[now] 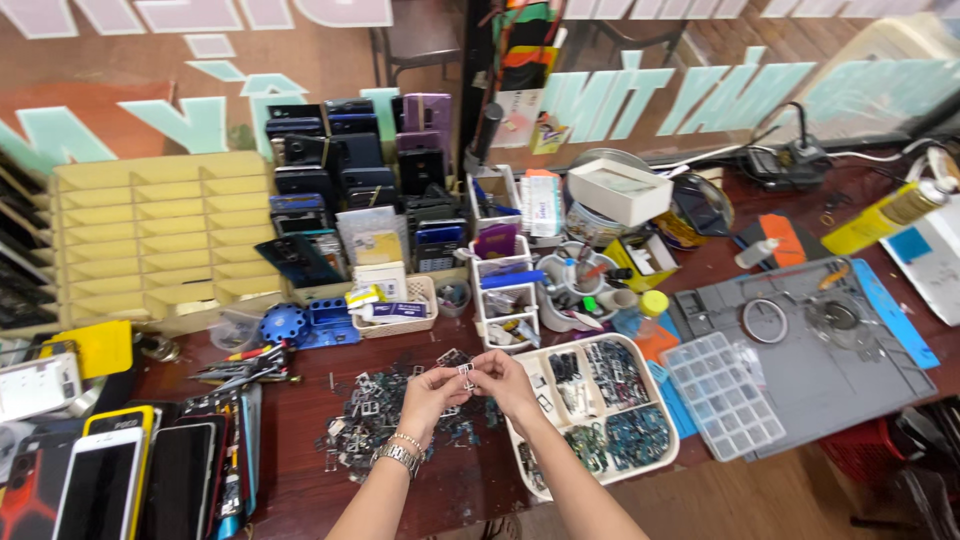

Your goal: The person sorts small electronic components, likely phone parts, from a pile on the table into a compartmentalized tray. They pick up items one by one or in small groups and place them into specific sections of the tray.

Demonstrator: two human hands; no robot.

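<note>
Small metal part [465,370], pale and roughly square, sits pinched between the fingertips of both hands just above the table. Left hand [432,392] comes up from the lower edge with the wrist bent inward, fingers curled and closed on the part's left side; a metal watch [399,457] and a bead bracelet [406,439] ring that wrist. Right hand [502,385] mirrors it from the other side, forearm angling in from the bottom, thumb and forefinger nipped onto the same piece so the two hands touch at the tips.

Underneath runs a dark red wooden table [300,480], crowded from end to end. A scatter of loose metal parts [365,415] lies directly below the left hand, and a cream divided tray [600,400] of sorted pieces lies just right of the right hand. A clear compartment box [724,393] rests on a grey work mat [840,370] further right. Phones [100,485] lie in a row at the left edge, a yellow pigeonhole rack [160,235] stands behind them, and more handsets [340,165] are stacked upright at the back. The held part hangs between the scatter and the tray, clear of both.
</note>
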